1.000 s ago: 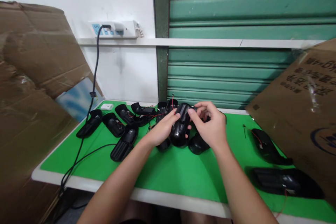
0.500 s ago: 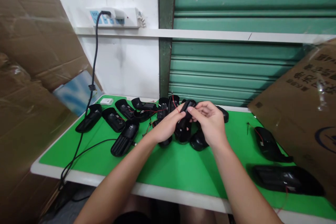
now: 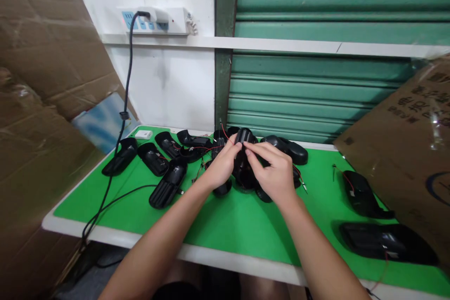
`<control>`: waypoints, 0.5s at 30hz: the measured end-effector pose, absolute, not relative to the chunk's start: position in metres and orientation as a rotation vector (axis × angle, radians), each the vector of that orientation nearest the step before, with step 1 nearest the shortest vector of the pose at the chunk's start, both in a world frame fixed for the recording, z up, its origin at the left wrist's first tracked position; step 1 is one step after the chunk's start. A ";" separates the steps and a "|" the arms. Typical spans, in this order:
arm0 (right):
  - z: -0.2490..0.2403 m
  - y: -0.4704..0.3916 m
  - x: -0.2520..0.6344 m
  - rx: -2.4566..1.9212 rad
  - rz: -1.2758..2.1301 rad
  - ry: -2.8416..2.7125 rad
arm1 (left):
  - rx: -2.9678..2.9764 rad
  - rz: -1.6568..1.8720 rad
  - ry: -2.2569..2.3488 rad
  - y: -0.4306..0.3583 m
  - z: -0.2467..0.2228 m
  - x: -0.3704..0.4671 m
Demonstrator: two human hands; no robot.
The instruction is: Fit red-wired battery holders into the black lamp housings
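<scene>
Near the middle of the green table, my left hand is wrapped round a black plastic housing with a ribbed upper end. A thin red wire rises beside it. My right hand touches the housing's upper part with bent fingers, thumb and fingertips close together; anything small between them is hidden. Similar black housings lie behind and beside my hands, one of them just past my right hand.
More black housings with thin wires lie on the table's left, and two on its right. A black cable hangs from a wall power strip across the left side. Cardboard boxes flank the table.
The held housing has turned more upright and shifted slightly left. My right hand has rotated, its fingers now pointing left onto the housing. Wires and a housing behind it show more.
</scene>
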State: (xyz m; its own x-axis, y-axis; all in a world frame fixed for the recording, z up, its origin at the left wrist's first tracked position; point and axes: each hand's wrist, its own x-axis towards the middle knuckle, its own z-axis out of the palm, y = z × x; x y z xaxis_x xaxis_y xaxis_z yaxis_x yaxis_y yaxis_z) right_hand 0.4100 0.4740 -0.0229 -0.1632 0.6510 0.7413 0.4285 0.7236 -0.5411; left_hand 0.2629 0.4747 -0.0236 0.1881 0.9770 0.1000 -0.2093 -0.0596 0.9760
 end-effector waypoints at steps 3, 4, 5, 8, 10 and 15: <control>-0.024 0.476 0.412 -0.775 0.207 -1.915 | 1.216 1.211 0.918 0.476 -0.023 0.262; -0.024 0.477 0.413 -0.772 0.178 -1.954 | 1.229 1.211 0.930 0.476 -0.022 0.261; -0.025 0.477 0.414 -0.781 0.144 -1.988 | 1.247 1.208 0.943 0.476 -0.022 0.261; -0.025 0.478 0.418 -0.843 0.071 -2.040 | 1.335 1.188 0.991 0.474 -0.020 0.260; -0.026 0.478 0.420 -0.858 0.051 -2.057 | 1.416 1.167 1.008 0.473 -0.020 0.259; -0.026 0.480 0.425 -0.810 -0.031 -2.124 | 1.570 1.126 1.012 0.473 -0.025 0.257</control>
State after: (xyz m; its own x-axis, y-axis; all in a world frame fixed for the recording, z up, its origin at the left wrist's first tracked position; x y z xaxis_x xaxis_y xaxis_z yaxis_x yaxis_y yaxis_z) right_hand 0.4249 0.4798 -0.0258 -0.4370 0.5379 0.7209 0.5586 0.7905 -0.2513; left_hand 0.2574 0.4733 -0.0249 0.2418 0.9485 0.2047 0.1024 -0.2347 0.9667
